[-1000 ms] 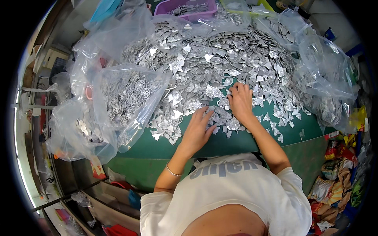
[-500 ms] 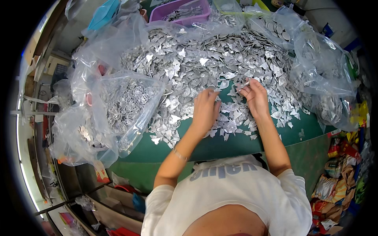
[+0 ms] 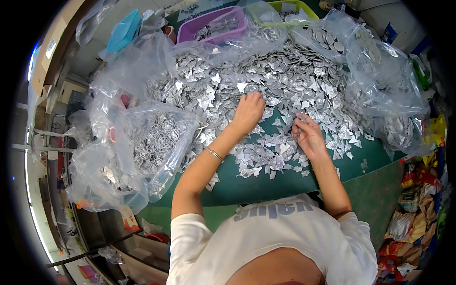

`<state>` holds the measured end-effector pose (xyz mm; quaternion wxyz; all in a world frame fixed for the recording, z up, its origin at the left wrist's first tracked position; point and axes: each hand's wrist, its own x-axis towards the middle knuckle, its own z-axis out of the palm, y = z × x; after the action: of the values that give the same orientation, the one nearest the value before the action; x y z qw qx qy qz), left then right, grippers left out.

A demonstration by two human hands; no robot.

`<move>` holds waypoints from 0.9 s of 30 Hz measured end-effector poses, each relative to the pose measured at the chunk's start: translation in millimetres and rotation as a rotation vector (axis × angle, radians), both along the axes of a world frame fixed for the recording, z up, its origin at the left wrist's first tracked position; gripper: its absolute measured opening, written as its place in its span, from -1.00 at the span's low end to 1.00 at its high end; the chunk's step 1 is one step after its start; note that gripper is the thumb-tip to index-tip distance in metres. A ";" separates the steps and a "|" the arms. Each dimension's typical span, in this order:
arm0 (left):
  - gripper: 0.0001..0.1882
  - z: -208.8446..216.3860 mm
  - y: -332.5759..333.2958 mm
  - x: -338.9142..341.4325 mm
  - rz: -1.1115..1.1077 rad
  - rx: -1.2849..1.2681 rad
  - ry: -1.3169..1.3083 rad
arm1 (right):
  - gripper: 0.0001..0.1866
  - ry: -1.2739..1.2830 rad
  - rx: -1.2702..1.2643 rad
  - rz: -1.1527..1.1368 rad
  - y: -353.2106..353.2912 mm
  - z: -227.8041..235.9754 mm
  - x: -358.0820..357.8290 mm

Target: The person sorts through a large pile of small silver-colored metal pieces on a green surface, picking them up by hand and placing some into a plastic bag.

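Observation:
A large heap of flat silver metal pieces (image 3: 266,71), many of them with pointed outlines, covers the green tabletop (image 3: 232,183). My left hand (image 3: 250,112) reaches into the near slope of the heap with its fingers curled down; the fingertips are hidden, so what they grip cannot be made out. To its right, my right hand (image 3: 309,135) is half turned up, its thumb and fingers closed on a small silver metal piece that is mostly covered. Between and below the hands lies a looser patch of metal pieces (image 3: 266,151).
Clear plastic bags of metal parts stand left (image 3: 159,142) and right (image 3: 384,85). Behind the heap are a purple basket (image 3: 212,24) and a yellow-green basket (image 3: 311,9). Drawers (image 3: 142,251) are at lower left; colourful packages (image 3: 403,223) lie at lower right.
My left hand has moved farther away onto the heap, its fingers now curled down. My right hand has drawn a little closer, and its fingers have turned inward. The view has shifted slightly.

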<state>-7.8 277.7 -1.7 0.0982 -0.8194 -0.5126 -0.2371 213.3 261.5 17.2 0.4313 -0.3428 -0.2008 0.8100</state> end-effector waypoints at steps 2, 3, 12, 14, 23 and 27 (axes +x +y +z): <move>-0.87 9.4 2.9 1.8 0.031 0.019 -0.245 | -0.73 0.003 -0.020 0.019 -0.5 0.7 -4.7; -0.86 17.1 4.8 4.4 0.044 0.029 -0.369 | -0.74 0.003 -0.030 0.026 -0.1 0.7 -6.1; -0.77 50.2 -54.7 59.0 -0.294 -0.116 -0.401 | -0.73 0.292 -0.348 0.108 0.6 0.9 -29.4; -0.72 50.6 -56.5 51.5 -0.313 -0.123 -0.363 | -0.79 0.267 -0.301 0.138 4.6 -6.6 -19.1; -0.57 11.2 -18.8 18.0 0.121 -0.168 0.019 | -0.85 0.241 -0.133 0.174 2.1 -1.2 -3.8; -0.56 1.4 -21.3 19.7 0.065 -0.241 0.032 | -0.86 0.235 -0.146 0.149 -0.6 -6.8 1.0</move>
<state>11.9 256.4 -0.4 0.0148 -0.8120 -0.5619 -0.1571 214.2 260.9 10.4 0.3644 -0.2602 -0.1145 0.8868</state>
